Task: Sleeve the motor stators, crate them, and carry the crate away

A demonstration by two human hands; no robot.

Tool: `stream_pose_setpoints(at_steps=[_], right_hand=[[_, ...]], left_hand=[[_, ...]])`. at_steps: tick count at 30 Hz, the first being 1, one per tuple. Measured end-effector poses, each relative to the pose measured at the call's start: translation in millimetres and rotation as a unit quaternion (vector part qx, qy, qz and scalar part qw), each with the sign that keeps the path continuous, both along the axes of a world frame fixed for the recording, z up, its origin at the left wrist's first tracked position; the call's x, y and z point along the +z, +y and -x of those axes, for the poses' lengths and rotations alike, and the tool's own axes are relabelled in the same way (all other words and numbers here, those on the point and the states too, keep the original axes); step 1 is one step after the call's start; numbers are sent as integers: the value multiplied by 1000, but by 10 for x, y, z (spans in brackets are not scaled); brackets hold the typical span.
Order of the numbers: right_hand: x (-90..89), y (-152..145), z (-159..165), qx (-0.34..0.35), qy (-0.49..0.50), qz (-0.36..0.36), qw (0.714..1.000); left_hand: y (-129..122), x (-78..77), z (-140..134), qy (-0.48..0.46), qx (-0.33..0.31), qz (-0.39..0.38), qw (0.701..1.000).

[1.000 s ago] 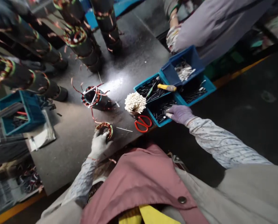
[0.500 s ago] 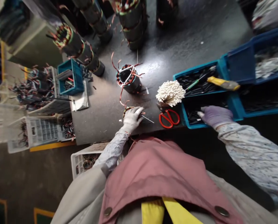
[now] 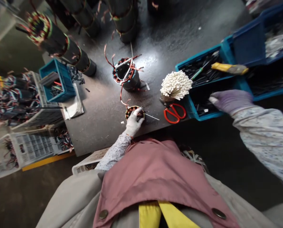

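Note:
My left hand [image 3: 134, 123], in a white glove, is closed on a small motor stator [image 3: 130, 110] wound with copper wire near the table's front edge. A thin white stick [image 3: 152, 117] lies beside it. Just behind stands a taller stator [image 3: 129, 76] with reddish leads and white strips across its top. My right hand [image 3: 233, 100], in a purplish glove, reaches over the near blue bin [image 3: 211, 116], which holds dark pieces. Its fingers look drawn together; anything between them is hidden. Red-handled scissors [image 3: 174, 113] lie between the hands, by a bundle of white sticks [image 3: 176, 85].
Stacked stators [image 3: 58, 42] stand at the back left. A small blue crate [image 3: 65, 91] sits at the table's left end, beside white baskets [image 3: 33, 144] of wired parts. A yellow-handled tool [image 3: 229, 68] and a green screwdriver [image 3: 198, 72] rest across the far right bin.
The view has turned and moved closer to the table. More of the small stator shows past my left hand. My right hand stays over the near bin.

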State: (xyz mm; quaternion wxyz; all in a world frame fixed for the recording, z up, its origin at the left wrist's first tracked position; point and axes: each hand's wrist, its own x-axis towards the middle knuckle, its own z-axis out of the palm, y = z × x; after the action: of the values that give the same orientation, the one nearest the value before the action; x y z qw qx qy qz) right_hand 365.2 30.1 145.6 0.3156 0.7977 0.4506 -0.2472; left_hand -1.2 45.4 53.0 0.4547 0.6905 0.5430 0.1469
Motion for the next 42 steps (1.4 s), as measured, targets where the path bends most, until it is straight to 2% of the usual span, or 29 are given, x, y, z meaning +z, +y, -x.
stream_pose_setpoints(at_steps=[3,6,9,11,13,14,15,17,19,21,23,25,27,29,32,33,34,37,42], right_hand=[[43,23,41,-1,-17,29,999],[80,7,49,-12,-29,-8,999],[190,-90,-6,-103,-58,-81,990],[285,-220,42,-181,-45,-195,963],[326,-387,281,-262,53,-351,897],[305,-471,483,-312,137,-407,847],[249,-546,730,-362,234,-431,793],[43,-646,1287,-494,413,-340,686],[-232,-667,1789,-580,453,-306,604],[-480,-630,2125,-629,449,-316,551],[-645,-573,2282,-643,444,-338,525],[-727,-526,2317,-629,448,-354,528],[-759,-502,2293,-599,452,-362,553],[-779,-502,2256,-557,440,-378,595],[-820,-526,2211,-450,400,-422,678],[-839,-534,2203,-426,392,-426,696],[-860,-539,2200,-416,391,-421,705],[-930,-525,2217,-422,404,-404,704],[-978,-404,2318,-361,392,-432,728]], left_hand=[[80,-31,22,-6,-23,4,1000],[90,-26,52,-20,-30,13,999],[50,8,76,-15,-59,11,998],[27,30,83,-2,-77,5,997],[16,44,86,16,-99,0,995],[16,47,86,27,-115,-2,993],[16,48,85,38,-132,-4,991],[18,43,81,62,-156,-8,986],[13,26,76,80,-161,-12,984],[-1,0,70,87,-158,-17,983],[-16,-31,67,86,-156,-26,984],[-26,-61,67,83,-156,-38,984],[-27,-84,68,80,-158,-48,983],[-23,-97,69,81,-160,-54,982],[-17,-100,63,91,-163,-53,981],[-17,-99,60,93,-164,-52,981],[-18,-98,56,95,-164,-51,981],[-20,-101,48,98,-162,-48,981],[-7,-123,62,107,-176,-55,977]])
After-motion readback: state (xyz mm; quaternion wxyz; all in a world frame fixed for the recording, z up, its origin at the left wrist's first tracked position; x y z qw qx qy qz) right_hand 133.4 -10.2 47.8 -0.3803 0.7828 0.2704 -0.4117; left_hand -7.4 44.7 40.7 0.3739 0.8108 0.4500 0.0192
